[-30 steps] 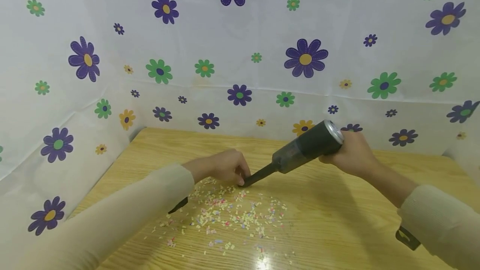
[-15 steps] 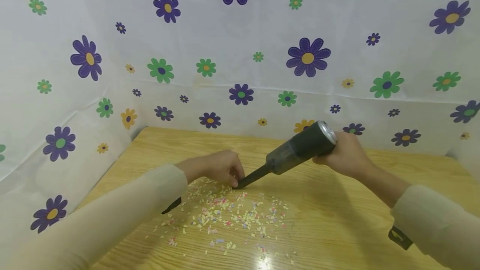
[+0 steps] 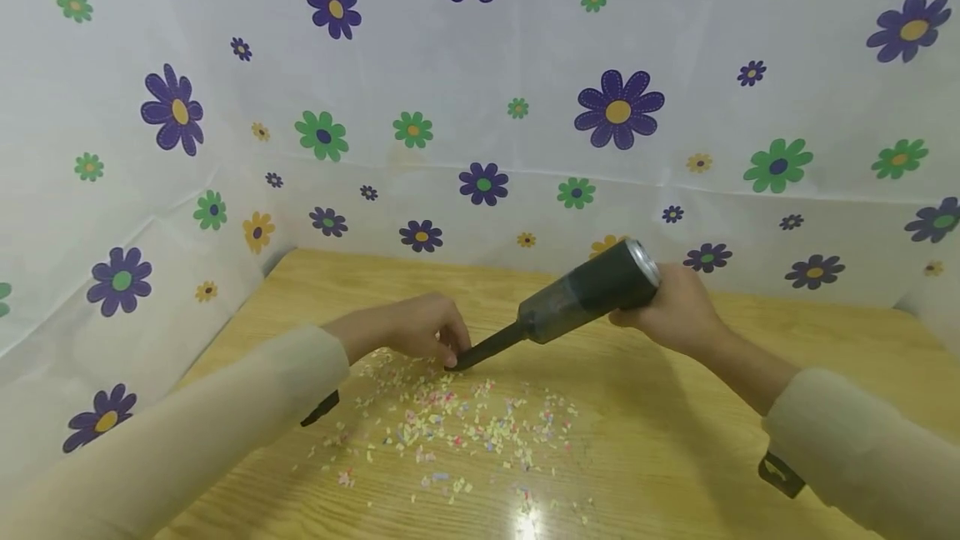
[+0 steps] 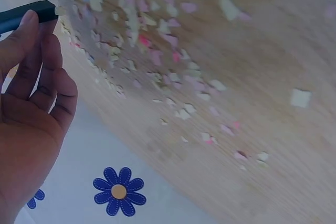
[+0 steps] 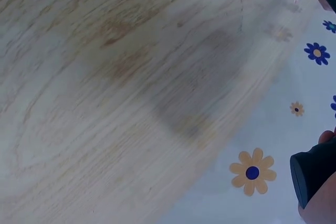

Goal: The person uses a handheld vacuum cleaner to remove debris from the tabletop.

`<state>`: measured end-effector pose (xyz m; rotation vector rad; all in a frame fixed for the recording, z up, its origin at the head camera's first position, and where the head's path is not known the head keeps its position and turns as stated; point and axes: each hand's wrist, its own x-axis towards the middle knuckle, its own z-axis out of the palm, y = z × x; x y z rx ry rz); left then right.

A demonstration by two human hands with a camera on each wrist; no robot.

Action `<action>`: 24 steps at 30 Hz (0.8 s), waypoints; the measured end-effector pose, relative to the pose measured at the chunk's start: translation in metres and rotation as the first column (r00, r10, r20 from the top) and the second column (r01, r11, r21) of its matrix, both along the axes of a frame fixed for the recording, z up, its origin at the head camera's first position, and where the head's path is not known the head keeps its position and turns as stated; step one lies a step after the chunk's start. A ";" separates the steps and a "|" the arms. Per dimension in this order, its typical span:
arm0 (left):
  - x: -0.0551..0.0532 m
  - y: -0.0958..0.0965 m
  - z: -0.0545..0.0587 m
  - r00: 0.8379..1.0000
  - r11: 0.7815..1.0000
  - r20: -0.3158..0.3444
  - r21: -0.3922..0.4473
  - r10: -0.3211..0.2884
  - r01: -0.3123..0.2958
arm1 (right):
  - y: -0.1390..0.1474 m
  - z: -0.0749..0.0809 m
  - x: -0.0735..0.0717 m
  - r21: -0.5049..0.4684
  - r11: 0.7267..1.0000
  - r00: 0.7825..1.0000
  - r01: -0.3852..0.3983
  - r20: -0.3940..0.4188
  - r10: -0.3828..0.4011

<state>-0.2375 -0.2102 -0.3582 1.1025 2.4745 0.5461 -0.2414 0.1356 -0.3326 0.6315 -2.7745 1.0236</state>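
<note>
Wooden desk (image 3: pixel 645 457) before a flowered sheet (image 3: pixel 547 48). The right hand (image 3: pixel 678 307) grips a handheld vacuum (image 3: pixel 573 302), slanted between the hands; the left hand (image 3: pixel 420 327) pinches its nozzle (image 3: pixel 491 346). Both have shifted leftward, probably bringing suction to more confetti (image 3: pixel 438 398).

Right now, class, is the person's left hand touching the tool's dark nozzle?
Touching. The left wrist view shows it: the left hand has its thumb laid over the dark nozzle near the tip, pinching it.
</note>
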 end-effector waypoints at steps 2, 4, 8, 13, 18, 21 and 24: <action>0.000 -0.003 -0.002 1.000 1.000 0.019 -0.002 0.015 -0.015 | -0.003 -0.003 0.000 -0.016 1.000 1.000 -0.006 -0.004 0.006; 0.001 -0.005 -0.004 0.999 1.000 0.030 -0.008 0.025 -0.025 | -0.006 -0.006 0.000 -0.022 1.000 1.000 -0.008 -0.014 0.008; 0.003 -0.010 -0.005 0.999 0.999 0.026 -0.028 0.044 -0.043 | -0.013 -0.009 0.001 -0.025 1.000 1.000 -0.009 -0.020 0.009; 0.004 -0.017 -0.004 0.998 0.997 0.017 -0.054 0.056 -0.055 | -0.020 -0.012 0.002 -0.029 0.999 1.000 -0.013 -0.013 0.012; 0.006 -0.024 -0.001 0.997 0.996 0.040 -0.055 0.066 -0.063 | -0.026 -0.016 0.000 -0.039 0.999 0.999 -0.029 -0.025 0.028; 0.007 -0.029 0.001 0.998 0.997 0.035 -0.050 0.053 -0.052 | -0.030 -0.017 0.000 -0.048 0.999 1.000 -0.025 -0.012 0.024; 0.008 -0.035 0.002 0.997 0.997 0.044 -0.048 0.065 -0.063 | -0.034 -0.018 0.001 -0.051 0.998 1.000 -0.020 0.006 0.020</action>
